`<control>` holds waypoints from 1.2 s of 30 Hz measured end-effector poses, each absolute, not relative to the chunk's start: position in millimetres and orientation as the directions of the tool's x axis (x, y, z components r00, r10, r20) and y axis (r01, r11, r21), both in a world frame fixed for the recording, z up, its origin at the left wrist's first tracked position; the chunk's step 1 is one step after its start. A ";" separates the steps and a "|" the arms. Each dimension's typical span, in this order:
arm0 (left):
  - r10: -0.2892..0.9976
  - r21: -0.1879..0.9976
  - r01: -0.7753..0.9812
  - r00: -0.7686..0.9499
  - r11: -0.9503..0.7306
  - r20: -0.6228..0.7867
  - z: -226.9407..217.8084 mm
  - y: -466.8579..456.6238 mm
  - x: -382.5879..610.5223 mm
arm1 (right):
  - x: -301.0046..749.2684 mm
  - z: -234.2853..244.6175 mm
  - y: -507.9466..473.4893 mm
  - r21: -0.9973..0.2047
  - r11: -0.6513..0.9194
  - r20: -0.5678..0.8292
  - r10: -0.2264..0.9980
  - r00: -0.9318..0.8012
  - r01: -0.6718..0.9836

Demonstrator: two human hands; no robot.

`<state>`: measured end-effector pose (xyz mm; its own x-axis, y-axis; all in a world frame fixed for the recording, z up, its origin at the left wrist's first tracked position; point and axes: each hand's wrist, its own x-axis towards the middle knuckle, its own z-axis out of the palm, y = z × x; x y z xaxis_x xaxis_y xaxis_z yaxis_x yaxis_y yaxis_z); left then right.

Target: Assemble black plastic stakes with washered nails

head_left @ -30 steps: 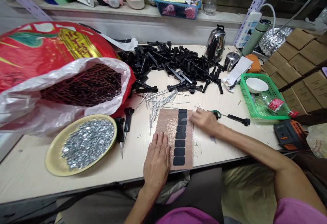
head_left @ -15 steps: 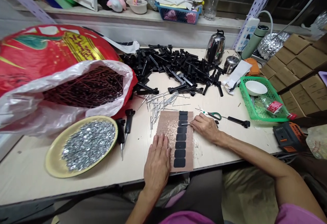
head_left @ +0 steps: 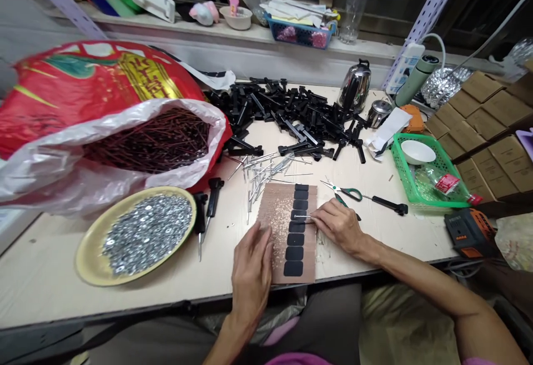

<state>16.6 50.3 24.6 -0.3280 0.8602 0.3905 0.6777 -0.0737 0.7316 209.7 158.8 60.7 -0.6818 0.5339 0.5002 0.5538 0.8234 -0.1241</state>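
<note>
A brown cardboard sheet (head_left: pixel 280 196) lies at the table's front edge, with a column of black rounded patches (head_left: pixel 295 238) on it and tan specks to their left. My right hand (head_left: pixel 339 225) pinches a thin metal rod (head_left: pixel 300 216), whose tip reaches over one of the patches. At the sheet's left edge is my left hand (head_left: pixel 252 268), fingers bent and a little apart, with nothing seen in it. Loose metal rods (head_left: pixel 266 172) are scattered just beyond the sheet. Scissors (head_left: pixel 343 190) with green-and-black handles lie past my right hand.
A yellow dish (head_left: pixel 89 259) of metal washers stands at left, before a red sack (head_left: pixel 54 82) full of thin dark rods. Black plastic parts (head_left: pixel 287 110) are heaped at the back. A green basket (head_left: pixel 402 173), a power-tool battery (head_left: pixel 470 232) and cardboard boxes (head_left: pixel 495 126) occupy the right.
My left hand has gone from lying flat on the sheet to bent fingers at its edge. My right hand, with the rod, has moved slightly nearer to me along the patches. The view has shifted slightly.
</note>
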 end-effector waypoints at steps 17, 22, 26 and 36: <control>0.803 0.792 -0.608 -0.447 0.051 -0.394 76.7 89.6 39.8 | 174.7 83.7 130.6 0.004 0.793 0.446 0.544 -0.711 0.610; 0.805 0.786 -0.619 -0.470 -0.007 -0.363 80.5 95.8 38.8 | 172.9 86.3 132.5 0.075 0.741 0.416 0.585 -0.696 0.667; 0.796 0.798 -0.601 -0.508 -0.054 -0.329 79.6 94.8 40.7 | 168.4 84.7 131.9 0.119 0.715 0.450 0.580 -0.679 0.689; 0.774 0.757 -0.645 -0.531 -0.104 -0.346 81.2 91.4 41.2 | 157.8 88.3 136.3 0.239 0.715 0.620 0.408 -0.670 0.657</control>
